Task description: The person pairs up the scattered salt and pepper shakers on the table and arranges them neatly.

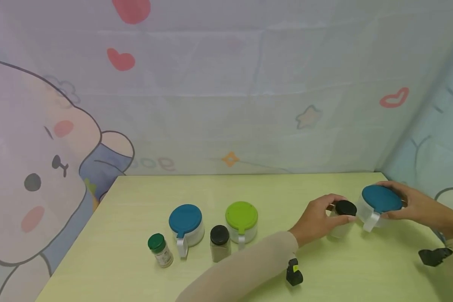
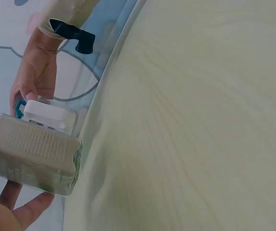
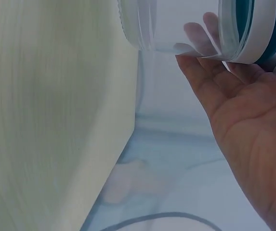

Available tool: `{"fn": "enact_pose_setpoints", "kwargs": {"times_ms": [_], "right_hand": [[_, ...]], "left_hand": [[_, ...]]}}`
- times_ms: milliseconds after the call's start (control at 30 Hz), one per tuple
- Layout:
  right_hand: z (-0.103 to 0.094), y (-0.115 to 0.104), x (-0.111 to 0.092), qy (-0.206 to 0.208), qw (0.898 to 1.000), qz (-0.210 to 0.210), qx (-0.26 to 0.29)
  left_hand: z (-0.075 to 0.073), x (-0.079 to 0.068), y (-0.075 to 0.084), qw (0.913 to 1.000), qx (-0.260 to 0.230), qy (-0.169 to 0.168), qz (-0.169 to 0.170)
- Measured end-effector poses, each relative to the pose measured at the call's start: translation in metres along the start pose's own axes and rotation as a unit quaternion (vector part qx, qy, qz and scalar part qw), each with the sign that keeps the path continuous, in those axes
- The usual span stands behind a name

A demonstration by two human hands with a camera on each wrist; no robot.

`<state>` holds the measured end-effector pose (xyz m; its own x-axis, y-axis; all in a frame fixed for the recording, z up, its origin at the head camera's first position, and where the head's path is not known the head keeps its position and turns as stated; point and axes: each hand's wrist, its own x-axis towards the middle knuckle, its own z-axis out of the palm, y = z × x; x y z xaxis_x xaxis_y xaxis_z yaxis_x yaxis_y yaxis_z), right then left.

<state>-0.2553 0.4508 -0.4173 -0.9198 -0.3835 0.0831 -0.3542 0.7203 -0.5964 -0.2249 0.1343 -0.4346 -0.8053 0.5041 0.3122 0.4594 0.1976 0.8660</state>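
Observation:
In the head view, my left hand (image 1: 317, 219) grips a small glass spice jar (image 1: 345, 208) with a black cap at the right part of the table. The left wrist view shows this jar (image 2: 34, 151) holding a brownish powder behind printed text. Just right of it, my right hand (image 1: 419, 205) holds a clear round seasoning pot (image 1: 381, 199) by its side, with a blue lid and a white handle towards me. Fingers of that hand (image 3: 253, 106) show through the pot's clear wall (image 3: 171, 24) in the right wrist view. Whether either container touches the table is unclear.
To the left on the pale yellow-green table (image 1: 143, 188) stand a green-capped spice bottle (image 1: 160, 250), another blue-lidded pot (image 1: 186, 219), a second black-capped jar (image 1: 220, 243) and a green-lidded pot (image 1: 241, 216). My left forearm partly covers the green-lidded pot's handle. A printed curtain (image 1: 249, 84) hangs behind.

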Motion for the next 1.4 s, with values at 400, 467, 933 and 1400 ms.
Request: {"fn": "enact_pose_setpoints", "kwargs": {"times_ms": [400,467,933,1400], "right_hand": [[0.009,-0.017,0.012,-0.007,0.999,-0.045,0.023],[0.009,-0.022,0.015,-0.010,0.998,-0.050,0.023],[0.019,-0.041,0.034,-0.060,0.989,-0.099,0.092],[0.033,-0.063,0.054,-0.095,0.983,-0.125,0.099]], "left_hand": [[-0.019,-0.016,-0.001,0.9992,-0.023,0.026,-0.021],[-0.023,-0.018,-0.001,0.9990,-0.024,0.029,-0.023],[-0.045,-0.037,-0.006,0.9981,-0.026,0.050,-0.025],[-0.063,-0.056,-0.002,0.9976,-0.027,0.057,-0.030]]}}
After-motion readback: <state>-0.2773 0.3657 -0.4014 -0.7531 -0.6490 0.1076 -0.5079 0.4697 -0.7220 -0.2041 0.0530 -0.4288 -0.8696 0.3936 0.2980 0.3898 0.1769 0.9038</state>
